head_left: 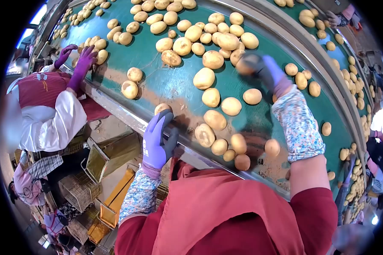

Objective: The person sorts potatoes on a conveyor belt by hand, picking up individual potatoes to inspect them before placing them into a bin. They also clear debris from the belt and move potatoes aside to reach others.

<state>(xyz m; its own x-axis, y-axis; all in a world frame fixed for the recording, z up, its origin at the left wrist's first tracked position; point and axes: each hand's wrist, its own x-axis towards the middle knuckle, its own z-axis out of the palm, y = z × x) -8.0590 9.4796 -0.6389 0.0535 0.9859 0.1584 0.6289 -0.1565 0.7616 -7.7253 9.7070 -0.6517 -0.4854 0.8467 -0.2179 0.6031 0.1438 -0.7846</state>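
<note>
My left hand, in a purple glove with dark fingertips, is at the belt's near metal edge. Its fingers are apart and rest beside a potato that lies just beyond them. My right hand, gloved the same way, reaches over the green belt and is smeared by motion. Under its fingertips is a potato, partly covered; whether it is gripped is unclear. Loose potatoes lie between my hands, among them a large one and one with a dark patch.
A co-worker in purple gloves handles potatoes at the left of the belt. Metal rails border it. Wire crates and yellow containers stand below left. Another belt with potatoes runs at the right, with people beyond.
</note>
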